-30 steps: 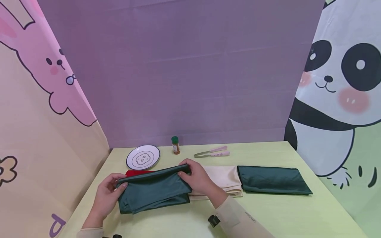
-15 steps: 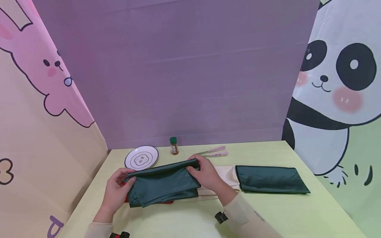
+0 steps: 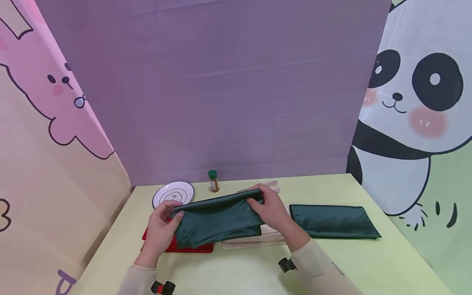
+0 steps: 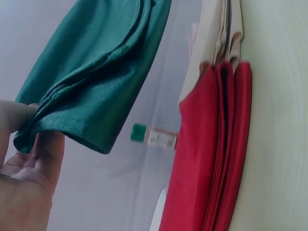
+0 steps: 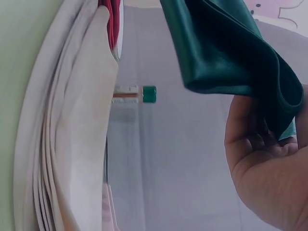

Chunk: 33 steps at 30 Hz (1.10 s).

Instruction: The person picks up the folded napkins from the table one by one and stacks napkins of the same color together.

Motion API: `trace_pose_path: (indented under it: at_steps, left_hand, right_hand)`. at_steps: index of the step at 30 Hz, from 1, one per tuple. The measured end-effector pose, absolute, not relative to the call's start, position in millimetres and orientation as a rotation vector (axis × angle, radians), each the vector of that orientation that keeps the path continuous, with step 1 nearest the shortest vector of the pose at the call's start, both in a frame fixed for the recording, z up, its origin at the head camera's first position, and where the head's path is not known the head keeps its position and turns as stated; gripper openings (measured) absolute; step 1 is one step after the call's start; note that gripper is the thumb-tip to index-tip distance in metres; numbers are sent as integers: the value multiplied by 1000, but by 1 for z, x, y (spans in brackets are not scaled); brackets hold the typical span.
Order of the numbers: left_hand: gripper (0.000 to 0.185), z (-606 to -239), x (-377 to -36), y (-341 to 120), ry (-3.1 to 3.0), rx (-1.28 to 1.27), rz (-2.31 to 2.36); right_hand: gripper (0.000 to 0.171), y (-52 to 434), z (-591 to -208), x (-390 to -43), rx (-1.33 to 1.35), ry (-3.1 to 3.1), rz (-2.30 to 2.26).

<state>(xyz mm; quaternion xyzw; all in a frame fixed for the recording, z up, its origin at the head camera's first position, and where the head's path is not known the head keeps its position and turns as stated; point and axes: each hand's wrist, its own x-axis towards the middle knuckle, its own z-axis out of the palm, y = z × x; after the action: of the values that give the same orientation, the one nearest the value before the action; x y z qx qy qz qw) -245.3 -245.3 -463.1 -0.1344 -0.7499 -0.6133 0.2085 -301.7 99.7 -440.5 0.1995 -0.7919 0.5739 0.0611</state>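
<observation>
A folded dark green satin cloth (image 3: 221,217) hangs between both hands, lifted over the table. My left hand (image 3: 162,227) pinches its upper left corner between thumb and fingers; the right hand (image 3: 271,209) pinches the upper right corner. In the left wrist view the green cloth (image 4: 96,72) sags in layers away from the left hand (image 4: 29,173). The right wrist view has its fold curling over the right hand (image 5: 264,159). Beneath and behind it lie a folded red cloth (image 3: 195,248) and a folded cream cloth (image 3: 254,242), both partly covered by it in the head view.
Another folded green cloth (image 3: 333,221) lies at the right of the table (image 3: 236,274). Along the back stand a white plate (image 3: 158,196) with a dark rim and a green-capped spice jar (image 3: 213,181). Pink-handled tongs (image 3: 273,188) lie behind the right hand, mostly hidden.
Both hands have carried the held green cloth right and slightly up and away. More of the red cloth now shows at left, while the cream cloth and tongs are more covered.
</observation>
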Motion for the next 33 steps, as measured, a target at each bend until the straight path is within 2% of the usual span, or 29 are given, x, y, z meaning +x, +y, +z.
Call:
trace_pose_path:
  at_steps: [6, 19, 33]
  left_hand:
    - [36, -462, -254, -223, -2076, -386, -1740]
    - [30, -460, -272, -182, -2029, -469, -1892]
    - [28, -461, -287, -144, -2024, -540, -1946]
  right_hand:
    - [19, 120, -435, -302, 544, -2393, 1695]
    - [23, 160, -423, -298, 529, -2386, 1636]
    - [23, 204, -429, -303, 489, -2408, 1555]
